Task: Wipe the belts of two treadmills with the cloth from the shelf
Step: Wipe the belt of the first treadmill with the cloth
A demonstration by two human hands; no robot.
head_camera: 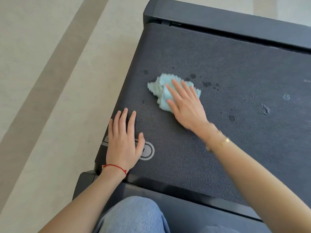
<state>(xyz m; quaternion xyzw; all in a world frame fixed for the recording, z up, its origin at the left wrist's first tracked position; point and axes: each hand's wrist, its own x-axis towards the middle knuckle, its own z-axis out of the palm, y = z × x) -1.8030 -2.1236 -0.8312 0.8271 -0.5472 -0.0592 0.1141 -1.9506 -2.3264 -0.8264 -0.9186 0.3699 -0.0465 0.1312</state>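
Right hand [184, 106] lies flat, fingers straight, pressing the crumpled light-blue cloth [164, 91] onto the treadmill belt [218, 78], well in from its left edge. Left hand [123, 140] rests flat at that edge, fingers spread. Droplets dot the open belt toward the right.

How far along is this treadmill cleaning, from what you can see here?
Done: the cloth is off the shelf and on the belt. In hand: the right hand presses the cloth flat on the belt, while the left hand rests on the belt's near corner. Left: dark spots and dusty marks still show to the right of the cloth. No second treadmill is in view, so its state cannot be told.
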